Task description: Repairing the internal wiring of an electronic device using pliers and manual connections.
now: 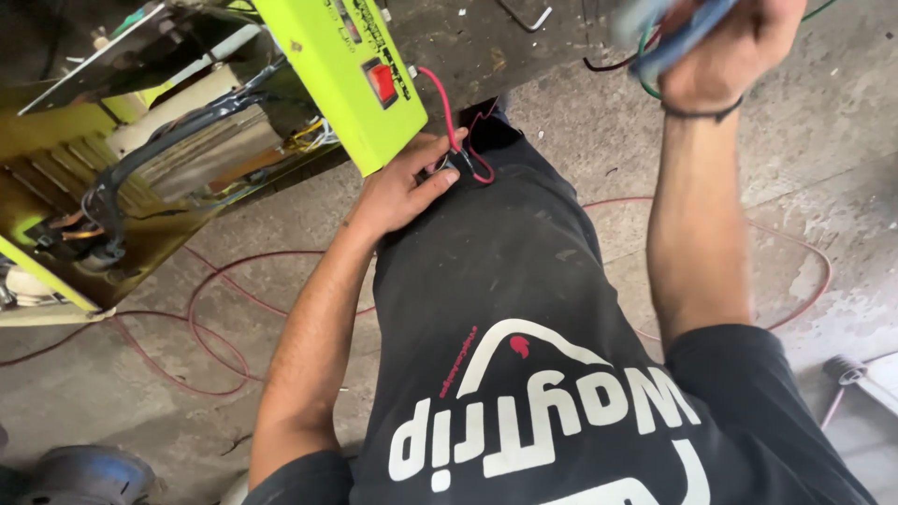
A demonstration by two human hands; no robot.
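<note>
The left hand [402, 192] rests against the front of the person's dark shirt [524, 309], just below the corner of a lime-green panel [346, 75]. Its thumb and forefinger are pinched narrowly around a small dark part [453, 165], where a red wire [447, 117] ends. That wire is thin and glossy, with bright red insulation; it leaves the edge of the green panel, runs down in a gentle curve and loops back in a tight hook at the fingertips. The dark part itself is mostly covered by the fingers, so its shape cannot be told.

The green panel is flat and tilted, with a red rocker switch [381, 82] set in a dark frame near its lower end. It belongs to an opened machine [140, 159] at the left, whose inside shows pale yellow walls, a grey bundle of cables and some orange and yellow leads.

The right hand [725, 51] is raised near the top edge of the view, closed around a blurred bunch of blue and green wires [669, 47]; a dark band sits on its wrist. A worn desk [486, 37] with a dark, scratched top lies behind both hands.

Below, on the concrete floor [823, 140], a long reddish cable [215, 318] lies in loose loops, passing under the person's arms.
</note>
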